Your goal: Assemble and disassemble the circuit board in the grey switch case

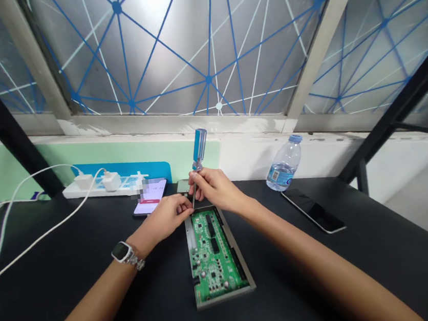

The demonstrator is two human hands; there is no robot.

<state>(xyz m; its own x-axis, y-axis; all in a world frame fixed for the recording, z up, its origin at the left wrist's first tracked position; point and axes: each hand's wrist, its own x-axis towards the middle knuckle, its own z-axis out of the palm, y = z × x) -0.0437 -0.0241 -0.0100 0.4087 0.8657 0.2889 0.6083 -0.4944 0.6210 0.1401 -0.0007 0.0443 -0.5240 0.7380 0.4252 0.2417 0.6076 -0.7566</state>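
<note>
A green circuit board (210, 253) lies in a shallow metal tray-like frame (225, 297) on the black table. My right hand (215, 187) is closed around the lower handle and shaft of a screwdriver (199, 145) with a blue and clear handle. It stands nearly upright, its tip down at the far left corner of the frame. Beside that tip is my left hand (171, 214), fingers curled and thumb reaching to the same corner. Whatever its fingertips pinch there, if anything, is too small to tell. Behind my hands sits a small greyish object (182, 186), partly hidden.
A lit phone (151, 196) and a white power strip (97, 188) with plugs and cables lie at the back left. To the right are a water bottle (284, 164) and a dark phone (313, 210). Black frame bars (383, 125) slant at both sides.
</note>
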